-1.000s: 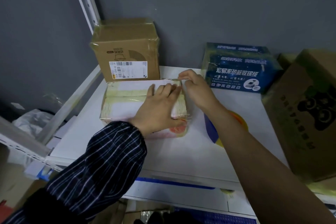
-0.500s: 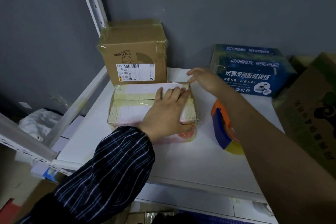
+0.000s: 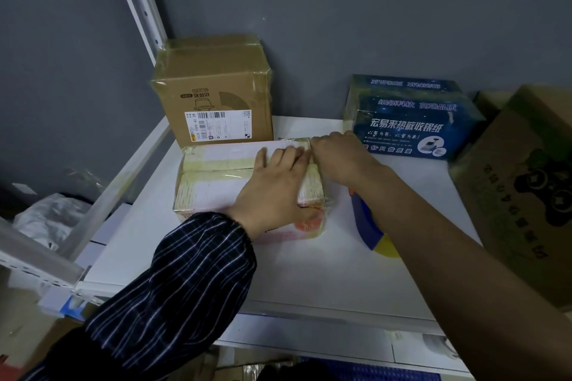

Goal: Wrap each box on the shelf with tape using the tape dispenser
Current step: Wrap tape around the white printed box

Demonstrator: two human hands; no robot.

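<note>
A flat white box (image 3: 216, 182) wrapped in yellowish tape lies on the white shelf (image 3: 309, 272). My left hand (image 3: 272, 192) presses flat on its right half, fingers straight, thumb down the front face. My right hand (image 3: 340, 155) rests on the box's far right corner, fingers bent over the taped edge. A blue, orange and yellow tape dispenser (image 3: 371, 232) lies on the shelf right of the box, partly hidden under my right forearm.
A taped brown carton (image 3: 216, 102) stands behind the white box by the shelf post (image 3: 139, 9). A blue printed box (image 3: 411, 120) sits at the back right. A large brown carton (image 3: 526, 195) fills the right edge. A plastic bag (image 3: 46, 219) lies lower left.
My right hand moved out to the right behind the box, then came back onto its far right corner. The left hand stayed pressed on the box top.
</note>
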